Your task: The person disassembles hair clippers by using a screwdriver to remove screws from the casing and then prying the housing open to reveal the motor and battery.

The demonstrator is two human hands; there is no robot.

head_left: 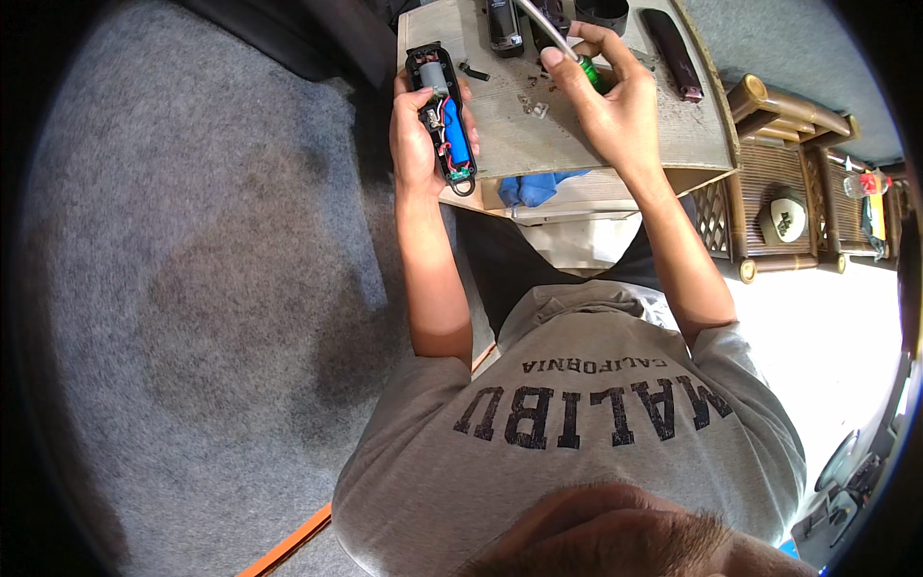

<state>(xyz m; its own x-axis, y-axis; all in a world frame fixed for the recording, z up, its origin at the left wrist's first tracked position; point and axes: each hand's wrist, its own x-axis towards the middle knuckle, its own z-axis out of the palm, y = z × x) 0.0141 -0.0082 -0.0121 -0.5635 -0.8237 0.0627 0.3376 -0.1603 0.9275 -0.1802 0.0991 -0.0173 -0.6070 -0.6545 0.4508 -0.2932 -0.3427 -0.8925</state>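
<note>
My left hand (413, 149) holds a hair clipper (436, 77) with its casing off, upright along the table's left edge. Inside it show a silvery motor, a blue battery (456, 135), red and white wires and a small green circuit board near the looped end. My right hand (623, 115) is closed around a screwdriver (550, 29) with a green handle, its metal shaft slanting up and left past the top edge, so the tip is out of sight. Between the hands lie a small black part (475, 71) and a small whitish piece (540, 111).
On the wooden table (538, 149) are another dark clipper (503, 27), a dark round container (606, 12), a long dark cover (673, 56) and scattered crumbs. A blue cloth (529, 188) sits under the tabletop. To the right, a cap (784, 220) rests on bamboo furniture (769, 159).
</note>
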